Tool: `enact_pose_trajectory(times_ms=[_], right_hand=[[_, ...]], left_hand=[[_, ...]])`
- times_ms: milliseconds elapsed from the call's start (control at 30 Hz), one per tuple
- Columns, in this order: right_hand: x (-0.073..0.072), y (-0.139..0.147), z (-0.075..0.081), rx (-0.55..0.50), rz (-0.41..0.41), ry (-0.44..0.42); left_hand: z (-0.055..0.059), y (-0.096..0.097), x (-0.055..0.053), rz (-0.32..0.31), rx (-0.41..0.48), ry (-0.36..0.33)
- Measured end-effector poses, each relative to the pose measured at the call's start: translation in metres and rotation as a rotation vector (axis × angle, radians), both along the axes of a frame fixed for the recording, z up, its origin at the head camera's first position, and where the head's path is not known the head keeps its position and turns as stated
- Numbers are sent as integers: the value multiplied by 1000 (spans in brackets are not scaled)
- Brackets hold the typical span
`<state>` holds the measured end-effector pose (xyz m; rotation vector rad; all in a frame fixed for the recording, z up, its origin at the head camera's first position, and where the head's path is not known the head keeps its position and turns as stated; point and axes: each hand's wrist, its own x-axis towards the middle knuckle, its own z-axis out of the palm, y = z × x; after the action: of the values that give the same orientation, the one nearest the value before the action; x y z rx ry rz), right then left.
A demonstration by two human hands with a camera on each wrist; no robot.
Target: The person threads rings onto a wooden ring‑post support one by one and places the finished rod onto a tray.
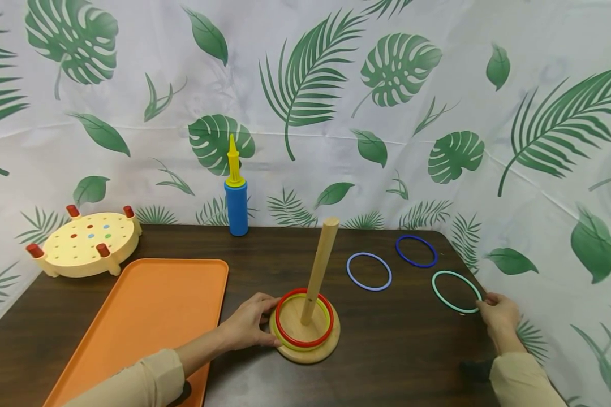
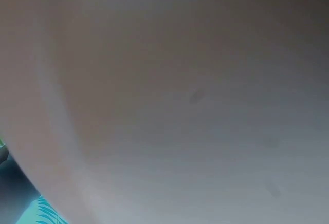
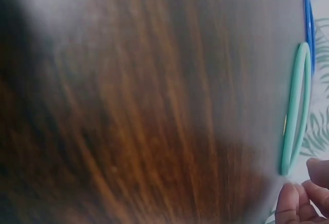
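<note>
Your left hand (image 1: 248, 329) rests against the left edge of the round wooden base (image 1: 310, 353), fingers curled around its rim. A wooden peg (image 1: 319, 270) rises from that base, leaning a little to the right at the top. Two rings already lie around the peg on the base: a red ring (image 1: 285, 333) on top and a yellow-green ring (image 1: 327, 328) just under it, showing at the edges.

To the right of the peg, three more rings lie flat on the dark wooden table (image 1: 387, 362). A light blue ring (image 1: 353, 281) is nearest the peg, a dark blue ring (image 1: 407, 261) sits farther back, and a mint green ring (image 1: 440, 298) lies near the table's right edge. It is thin, smooth and slightly oval from your viewpoint. Your right hand (image 1: 500, 314) pinches its near right rim with the fingertips.

The head view gives you the whole layout, including the orange tray (image 1: 147, 316) at your left, the cream peg board (image 1: 89, 243) behind it and the blue and yellow pump (image 1: 236, 198) by the leaf-print backdrop. The right wrist view shows the mint green ring (image 3: 294, 121) edge-on against the table grain, with your fingertips (image 3: 288, 208) at its lower end and a sliver of the dark blue ring (image 3: 308, 23) beyond. The left wrist view is a blur and shows nothing of the base.
</note>
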<state>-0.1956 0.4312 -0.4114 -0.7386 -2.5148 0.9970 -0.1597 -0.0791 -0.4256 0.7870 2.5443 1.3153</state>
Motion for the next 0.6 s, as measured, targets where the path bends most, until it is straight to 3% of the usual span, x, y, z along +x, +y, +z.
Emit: enact_pose_trajectory(times_ms=[233, 600], right_hand=[[-2, 3, -5, 20, 23, -26], [-6, 5, -8, 154, 68, -38]], left_hand=[[-1, 0, 0, 4, 3, -3], [-2, 0, 0, 0, -5, -8]])
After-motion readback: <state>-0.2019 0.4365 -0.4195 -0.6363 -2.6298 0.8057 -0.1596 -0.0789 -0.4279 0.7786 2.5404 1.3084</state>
